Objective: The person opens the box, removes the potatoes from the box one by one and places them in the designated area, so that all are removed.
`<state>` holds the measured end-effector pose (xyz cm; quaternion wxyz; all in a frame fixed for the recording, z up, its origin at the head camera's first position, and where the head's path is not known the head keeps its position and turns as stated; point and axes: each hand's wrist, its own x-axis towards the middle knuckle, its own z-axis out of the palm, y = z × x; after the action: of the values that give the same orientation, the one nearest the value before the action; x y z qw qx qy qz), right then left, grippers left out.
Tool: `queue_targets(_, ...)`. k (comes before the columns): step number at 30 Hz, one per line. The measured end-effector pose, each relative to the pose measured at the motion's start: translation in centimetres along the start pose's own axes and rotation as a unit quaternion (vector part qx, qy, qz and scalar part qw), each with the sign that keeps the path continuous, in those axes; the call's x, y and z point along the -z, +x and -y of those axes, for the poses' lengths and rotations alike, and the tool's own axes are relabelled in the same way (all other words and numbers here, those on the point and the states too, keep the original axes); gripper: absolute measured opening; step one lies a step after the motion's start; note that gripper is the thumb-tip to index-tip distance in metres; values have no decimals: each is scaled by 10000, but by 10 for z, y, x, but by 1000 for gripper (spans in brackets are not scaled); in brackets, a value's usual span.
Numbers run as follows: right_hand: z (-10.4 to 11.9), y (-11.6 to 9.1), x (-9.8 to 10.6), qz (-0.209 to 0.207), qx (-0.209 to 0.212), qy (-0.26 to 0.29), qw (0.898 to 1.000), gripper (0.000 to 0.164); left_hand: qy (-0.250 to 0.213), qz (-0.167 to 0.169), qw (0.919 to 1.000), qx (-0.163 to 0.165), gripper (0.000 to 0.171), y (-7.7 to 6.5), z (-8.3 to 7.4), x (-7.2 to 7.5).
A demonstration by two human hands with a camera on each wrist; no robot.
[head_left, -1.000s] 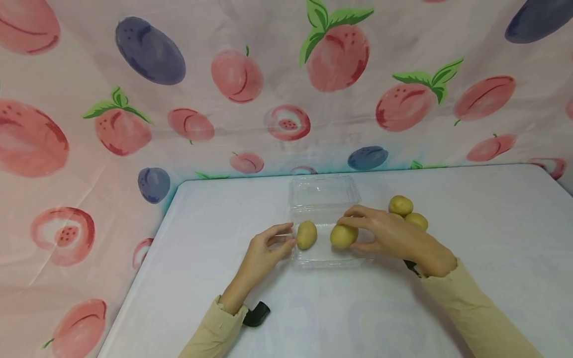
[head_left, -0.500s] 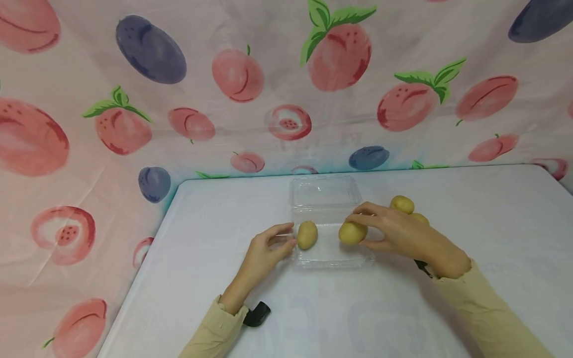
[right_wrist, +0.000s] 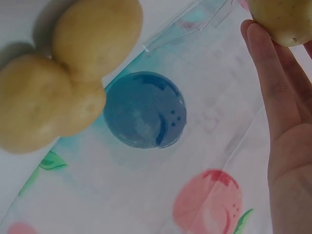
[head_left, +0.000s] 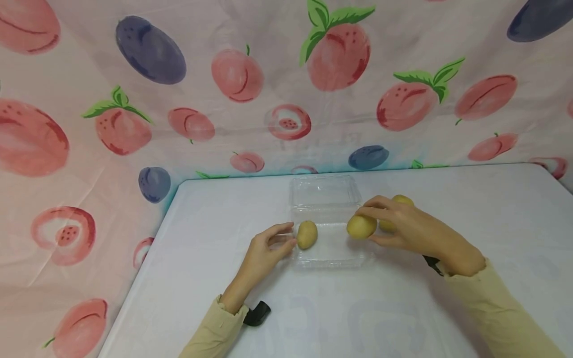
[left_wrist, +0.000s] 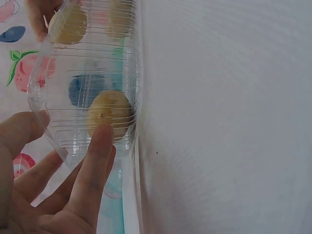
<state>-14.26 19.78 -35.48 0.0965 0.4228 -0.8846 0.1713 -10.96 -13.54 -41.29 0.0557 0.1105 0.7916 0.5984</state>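
My right hand point(head_left: 405, 223) pinches a yellow potato point(head_left: 361, 226) over the right side of a clear plastic clamshell box point(head_left: 329, 251). The right wrist view shows that same potato point(right_wrist: 285, 19) at the fingertips, cut off by the upper edge. Another potato point(head_left: 307, 234) lies inside the box at its left end. My left hand point(head_left: 268, 251) is at the box's left end, thumb and fingers extended and apart. In the left wrist view a fingertip of the left hand point(left_wrist: 63, 185) overlaps the clear wall in front of the potato point(left_wrist: 111, 109).
The box's lid point(head_left: 324, 193) lies folded back behind its base. Loose potatoes point(head_left: 403, 200) sit on the white table point(head_left: 224, 209) to the right, partly hidden by my right hand. A fruit-patterned cloth point(head_left: 286, 74) hangs behind the table.
My right hand has moved right and slightly away from me with its potato, from over the box's middle toward its right edge. The left hand has stayed put.
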Motion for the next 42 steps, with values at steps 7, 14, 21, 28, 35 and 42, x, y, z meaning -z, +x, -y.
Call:
queue_targets(7, -4, -5, 2, -111, -65, 51, 9999, 51, -2, -15, 10000, 34, 43, 1, 1, 1)
queue_targets(14, -12, -12, 5, -339, -43, 54, 9994, 55, -48, 4, 9999, 120, 44, 0, 2, -1)
queue_targets(21, -18, -16, 11, -367, 74, -185, 9991, 57, -72, -38, 9999, 74, 43, 1, 2, -2)
queue_targets(28, -26, -27, 27, -391, -253, -385, 9982, 56, 84, 27, 10000, -2, 44, 4, 1, -3)
queue_targets(35, -36, -36, 33, -565, -149, -388, 9975, 62, 97, -4, 9999, 129, 45, 3, -1, -2)
queue_targets(42, -42, -43, 32, -651, -552, -446, 9954, 59, -18, -44, 9999, 123, 44, 1, 0, 0)
